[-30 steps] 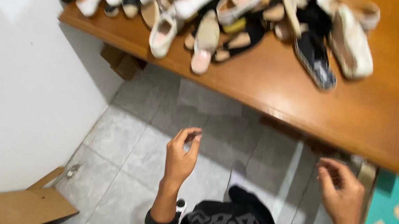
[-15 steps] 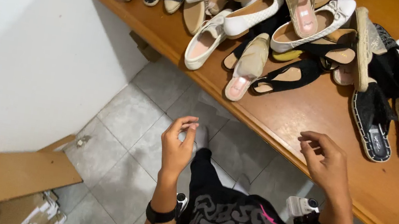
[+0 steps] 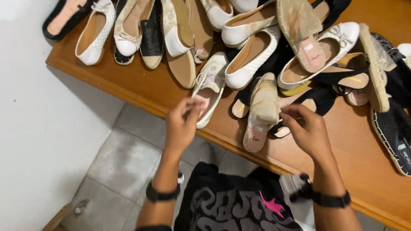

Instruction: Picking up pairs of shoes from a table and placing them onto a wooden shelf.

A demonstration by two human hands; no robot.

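Reaching empty, fingers loosely open, the left hand nears a white bow flat; the right hand, equally empty, nears a beige slip-on; each needs a closing grasp.

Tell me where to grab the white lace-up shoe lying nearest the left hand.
Grip the white lace-up shoe at its heel end, coming from the table's near edge. The heel points toward the left hand and overhangs slightly, free of the pile.

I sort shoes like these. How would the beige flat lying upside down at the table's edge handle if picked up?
The beige flat looks thin-soled, so probably light and bendy. Its toe overhangs the table edge, so a nudge might tip it off.
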